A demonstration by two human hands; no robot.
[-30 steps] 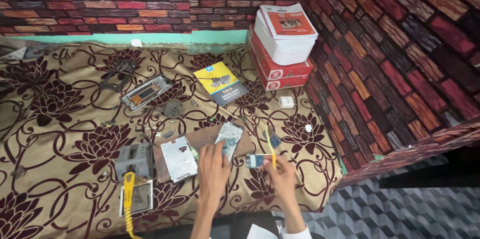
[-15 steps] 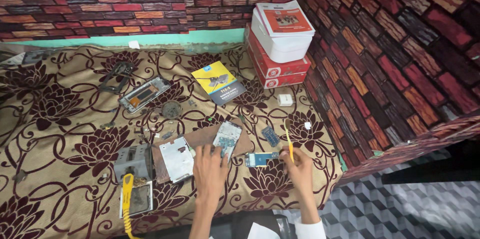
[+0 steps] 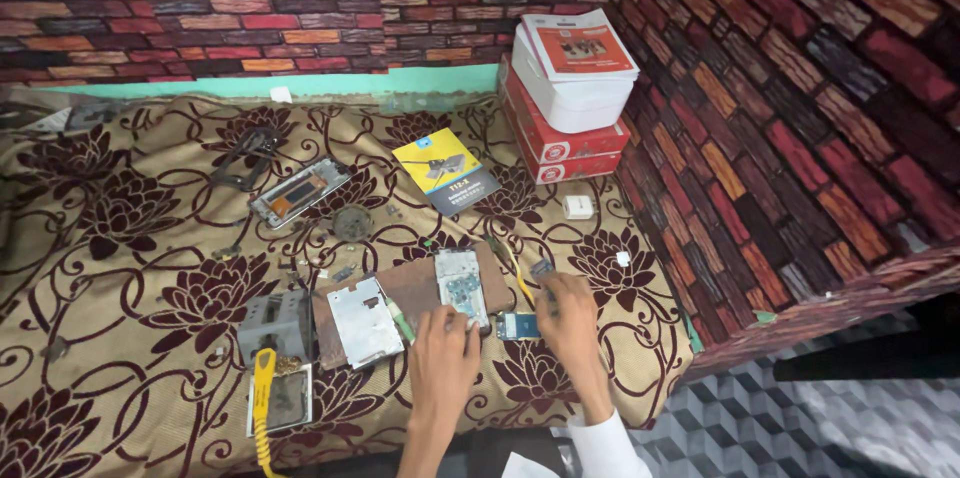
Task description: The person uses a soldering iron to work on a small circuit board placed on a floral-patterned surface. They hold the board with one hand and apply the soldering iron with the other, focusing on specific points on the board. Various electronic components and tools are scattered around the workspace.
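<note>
The work surface is a cloth (image 3: 120,238) with a dark floral pattern on a tan ground, bounded by brick-pattern walls at the far side and the right.

At the near left, a yellow-handled tool (image 3: 262,400) lies across a small framed panel (image 3: 285,400). Just beyond these sits a grey metal housing (image 3: 272,323). Farther off, a phone frame (image 3: 300,192) with an orange-tinted inner face lies flat, with a round dark part (image 3: 352,224) near its right end.

Near centre, a brown work mat (image 3: 415,283) carries a silver back plate (image 3: 365,321) on its left part and an opened phone body (image 3: 461,283), with circuit board exposed, on its right part. The left hand (image 3: 443,346) rests at the near edge of the mat; its fingertips touch the near end of the opened phone body, with fingers curled and close together.

Just right of it, a small blue circuit board (image 3: 518,325) lies on the cloth. The right hand (image 3: 568,313) is beside it, its fingers closed around a thin yellow-handled tool (image 3: 522,285) that points far-left. The tool tip position is too small to resolve.

At the far centre lies a yellow and dark blue booklet (image 3: 445,170). At the far right, a stack of white leaflets (image 3: 576,63) sits on red boxes (image 3: 560,143), with a small white cube (image 3: 578,206) near them.
</note>
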